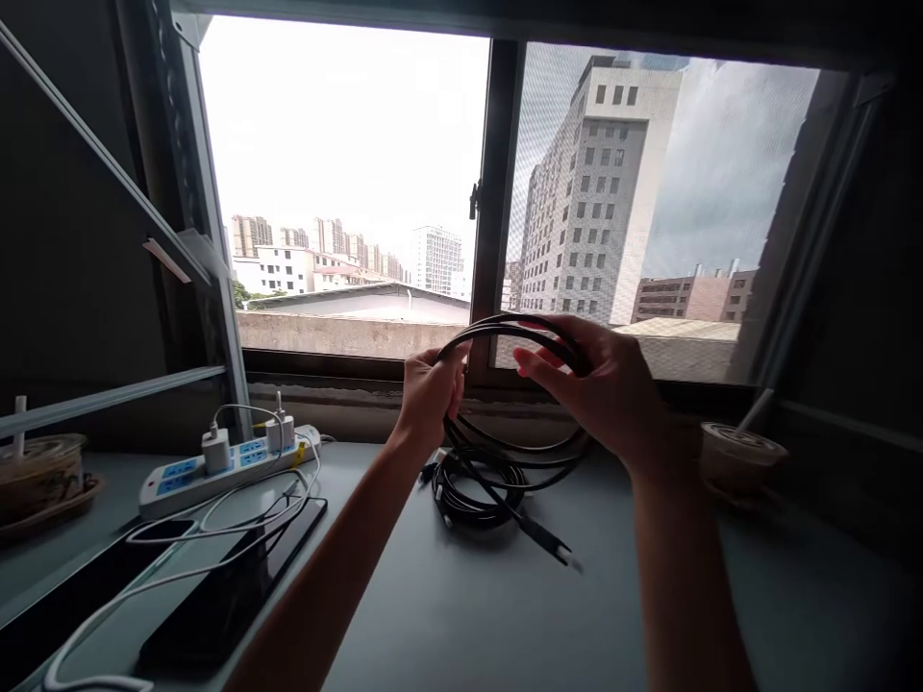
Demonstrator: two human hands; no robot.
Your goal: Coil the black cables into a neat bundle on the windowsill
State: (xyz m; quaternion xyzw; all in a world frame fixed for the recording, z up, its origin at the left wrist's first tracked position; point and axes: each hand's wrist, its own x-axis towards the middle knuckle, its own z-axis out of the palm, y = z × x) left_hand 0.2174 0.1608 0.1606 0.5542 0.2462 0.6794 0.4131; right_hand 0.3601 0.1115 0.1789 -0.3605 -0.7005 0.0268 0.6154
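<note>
Above the table, a black cable [505,322] is gathered into several loose loops between my hands. My left hand [431,389] is closed around the loops on their left side. On the right side, my right hand [598,380] curls around the same loops, its thumb apart from the fingertips. One end of the cable, a plug with a pale tip [552,541], dangles below toward the lower right. Behind it on the table lies a second coiled black cable [468,509], partly covered by the hanging loops.
A white power strip [237,471] with chargers stands at left, near white cables [209,529] and two dark phones [231,596]. Drink cups stand at far left [43,471] and right [741,457]. The window [497,211] is behind the table [461,625].
</note>
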